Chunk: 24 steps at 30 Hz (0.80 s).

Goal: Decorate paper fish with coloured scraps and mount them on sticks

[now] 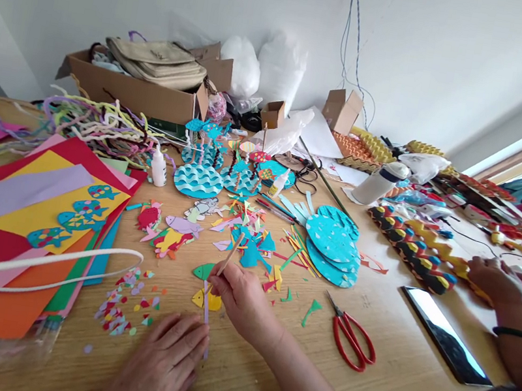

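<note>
My right hand [244,302] pinches a thin wooden stick [232,250] that slants up over the table. Beneath its fingers lie a green paper fish [203,270] and a yellow paper fish [198,298], partly hidden by the hand. A narrow purple paper strip [206,309] runs down from the fish toward my left hand [165,362]. That hand lies flat on the wood, fingertips at the strip's lower part. Small coloured paper bits [125,303] are scattered to its left. Red-handled scissors [352,335] lie to the right, apart from both hands.
Coloured paper sheets [15,275] and a white cable [32,262] fill the left side. Blue paper ovals [332,243], glue bottles [159,167] and paper scraps [253,247] lie ahead. At right are a phone [444,337] and another person's hands [499,283].
</note>
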### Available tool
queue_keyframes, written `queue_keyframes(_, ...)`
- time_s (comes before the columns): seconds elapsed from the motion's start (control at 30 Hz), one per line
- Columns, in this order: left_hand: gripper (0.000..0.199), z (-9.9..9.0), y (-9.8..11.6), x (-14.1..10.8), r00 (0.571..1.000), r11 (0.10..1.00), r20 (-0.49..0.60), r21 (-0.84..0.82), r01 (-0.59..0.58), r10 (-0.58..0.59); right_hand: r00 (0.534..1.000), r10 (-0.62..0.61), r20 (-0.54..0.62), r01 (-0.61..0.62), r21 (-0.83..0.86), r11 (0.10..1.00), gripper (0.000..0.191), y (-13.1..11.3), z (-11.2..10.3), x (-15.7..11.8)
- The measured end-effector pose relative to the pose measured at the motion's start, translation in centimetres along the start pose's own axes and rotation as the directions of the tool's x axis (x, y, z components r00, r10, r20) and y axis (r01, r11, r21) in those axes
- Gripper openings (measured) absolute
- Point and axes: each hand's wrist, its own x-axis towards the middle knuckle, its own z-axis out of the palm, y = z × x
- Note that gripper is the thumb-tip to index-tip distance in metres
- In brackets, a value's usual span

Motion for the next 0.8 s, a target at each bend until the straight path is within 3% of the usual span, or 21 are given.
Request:
queue_keyframes(0.5, 0.023, 0.1, 0.0, 0.1, 1.000, 1.000, -0.014, -0.003, -0.012, 0.012, 0.995, -0.059, -0.075, 0.059, 0.005, 0.998, 0.009, 0.3, 0.2, 0.4)
queue_keyframes(0.8, 0.021, 0.3, 0.1, -0.2, 1.000, 1.000, 0.003, 0.016, 0.003, -0.004, 0.999, -0.023, -0.043, 0.021, -0.031, 0.999, 0.011, -0.4, 0.3, -0.5)
